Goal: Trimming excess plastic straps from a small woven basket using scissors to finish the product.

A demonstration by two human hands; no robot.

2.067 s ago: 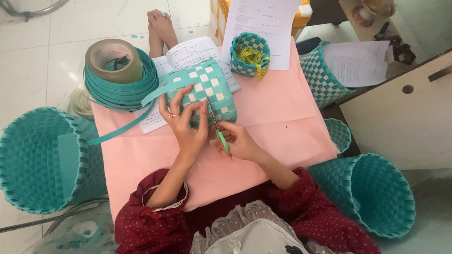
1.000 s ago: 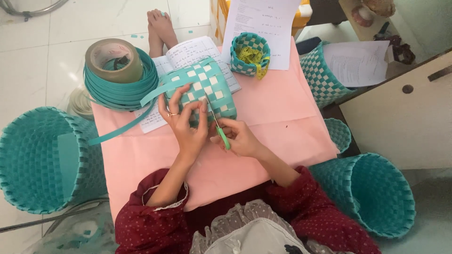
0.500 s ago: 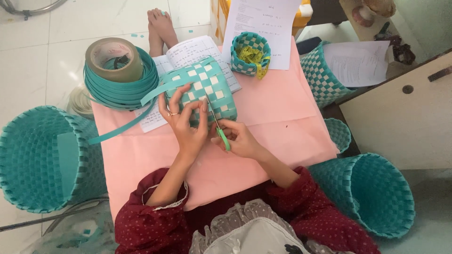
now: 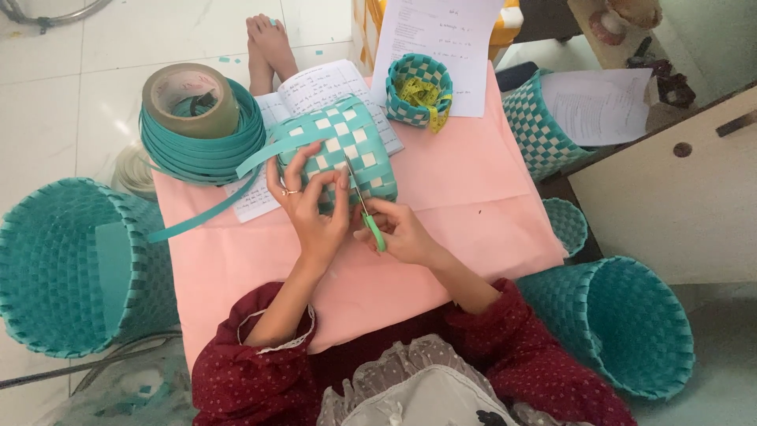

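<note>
At far left a large teal woven basket (image 4: 67, 264) lies on its side on the floor, and beside it, at the bench's (image 4: 473, 205) left corner, sits a coil of teal strap (image 4: 203, 142) with a roll of brown tape (image 4: 189, 101) resting on top. One loose strap runs from the coil across an open notebook (image 4: 315, 91) to the small basket (image 4: 341, 156), woven in teal and white checks, which lies on the pink-covered bench directly in front of the person. The left hand (image 4: 311, 207) is spread over the near side of the small basket, fingers pressing its weave. The right hand (image 4: 398, 230) is closed around the green handles of a pair of scissors (image 4: 369, 221), the blades pointing up against the basket's side, just beside the left hand's fingertips. The basket looks light and springy rather than fragile: flat plastic strap, smooth and likely slippery, stiff enough to hold its shape; it is probably best steadied with a flat palm on the wall or pinched at the rim. Further right stand a small checked cup (image 4: 418, 88) holding a yellow measuring tape, printed sheets, and more teal baskets (image 4: 611, 323) by a wooden cabinet.
</note>
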